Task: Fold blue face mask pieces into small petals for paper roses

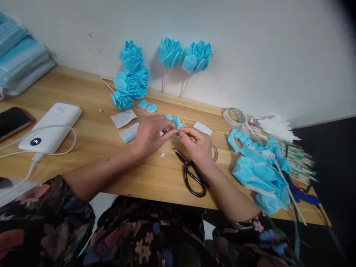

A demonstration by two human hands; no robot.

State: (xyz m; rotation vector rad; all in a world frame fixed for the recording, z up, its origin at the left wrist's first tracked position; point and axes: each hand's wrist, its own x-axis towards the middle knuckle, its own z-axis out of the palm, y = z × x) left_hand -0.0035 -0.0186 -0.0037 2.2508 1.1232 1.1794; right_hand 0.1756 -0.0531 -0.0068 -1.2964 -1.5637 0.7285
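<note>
Between the fingertips of both hands is a small blue paper petal (pixel 176 121), held just above the table. My left hand (pixel 154 134) pinches its near edge from the left, fingers curled. Opposite it, my right hand (pixel 197 142) grips it between thumb and forefinger. Black-handled scissors (pixel 194 177) lie under the right wrist, blades pointing up and left. Beyond my left hand lie two loose blue petals (pixel 151 108). White paper pieces (pixel 124 118) and a blue-and-white folded strip (pixel 129 132) rest beside that hand; another white piece (pixel 203 128) is behind my right hand.
Blue paper flowers on sticks (pixel 197 56) lean against the wall, with more heaped at left (pixel 129 83). A tape roll (pixel 235 117) and crumpled blue paper (pixel 258 174) are on the right. A white power bank (pixel 51 128), cable and phone (pixel 14 122) lie left.
</note>
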